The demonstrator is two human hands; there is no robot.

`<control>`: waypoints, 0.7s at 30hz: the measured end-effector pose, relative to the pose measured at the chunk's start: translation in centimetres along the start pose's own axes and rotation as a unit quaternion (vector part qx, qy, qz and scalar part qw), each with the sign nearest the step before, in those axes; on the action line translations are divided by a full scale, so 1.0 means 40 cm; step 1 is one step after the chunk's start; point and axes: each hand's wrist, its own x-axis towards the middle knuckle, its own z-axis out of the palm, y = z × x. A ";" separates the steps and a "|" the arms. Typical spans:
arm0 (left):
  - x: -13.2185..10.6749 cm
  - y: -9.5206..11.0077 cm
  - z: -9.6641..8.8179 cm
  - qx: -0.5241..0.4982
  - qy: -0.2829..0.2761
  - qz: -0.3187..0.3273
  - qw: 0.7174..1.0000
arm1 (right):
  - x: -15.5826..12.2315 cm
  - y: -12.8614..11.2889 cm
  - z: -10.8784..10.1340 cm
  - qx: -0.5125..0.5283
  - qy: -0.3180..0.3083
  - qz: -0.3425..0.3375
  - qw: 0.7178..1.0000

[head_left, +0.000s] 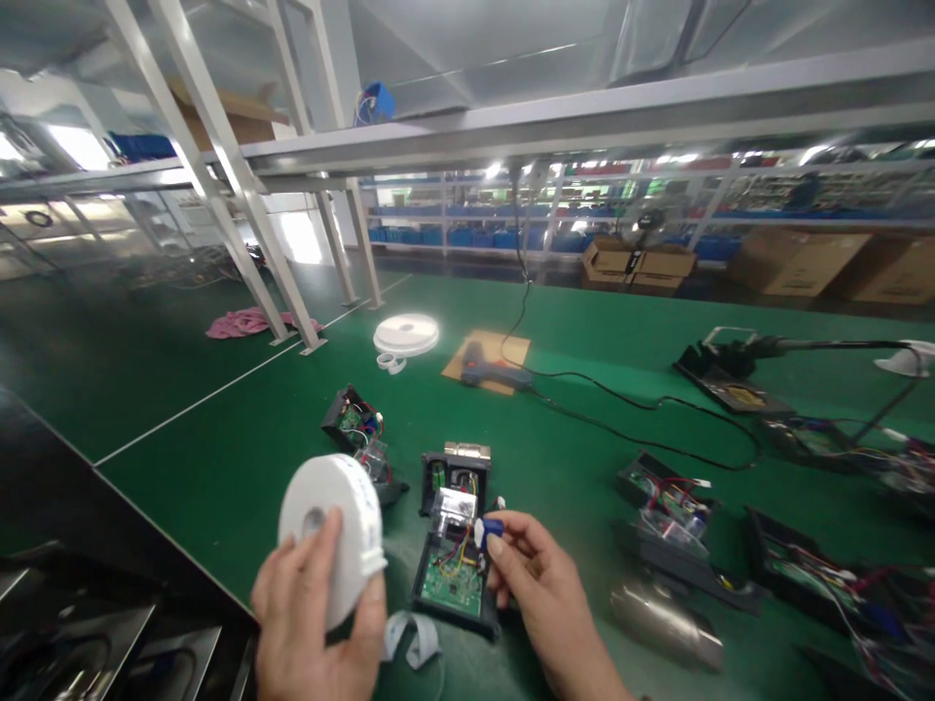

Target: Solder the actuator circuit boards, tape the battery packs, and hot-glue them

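Note:
My left hand [314, 604] is closed around a white roll of tape [332, 531], tilted up above the green bench. Between the thumb and fingers of my right hand [541, 584] is a small blue block [493, 528] with a white patch on its left side. That hand is over the right side of an opened black device housing [457, 623], where a green circuit board [449, 584] and coloured wires show. A loose strip of pale tape backing [415, 638] lies between my hands. Behind the roll, another opened housing [355, 419] is partly hidden.
Several opened housings [668, 506] with wires lie to the right, near a shiny metal cylinder [668, 623]. Farther back are a white tape roll [406, 334], a corded dark tool [489, 370] on brown cardboard, and a pink cloth [244, 323]. Metal posts [241, 185] stand at left.

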 end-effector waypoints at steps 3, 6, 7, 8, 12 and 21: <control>0.028 -0.142 0.001 0.121 -0.022 0.012 0.992 | 0.011 -0.008 -0.019 -0.031 -0.065 -0.003 0.997; 0.029 -0.278 0.032 0.189 -0.107 0.039 0.975 | 0.024 -0.029 -0.035 -0.078 -0.132 -0.013 0.988; 0.024 -0.312 0.045 0.179 -0.140 0.044 0.973 | 0.029 -0.039 -0.039 -0.101 -0.150 -0.029 0.983; 0.017 -0.338 0.057 0.159 -0.168 0.050 0.972 | 0.033 -0.049 -0.043 -0.126 -0.165 -0.052 0.977; -0.006 -0.370 0.084 0.089 -0.208 0.053 0.973 | 0.045 -0.077 -0.050 -0.199 -0.208 -0.125 0.950; 0.023 -0.409 0.109 0.004 -0.146 0.083 0.986 | 0.058 -0.065 -0.078 -0.149 -0.254 -0.061 0.954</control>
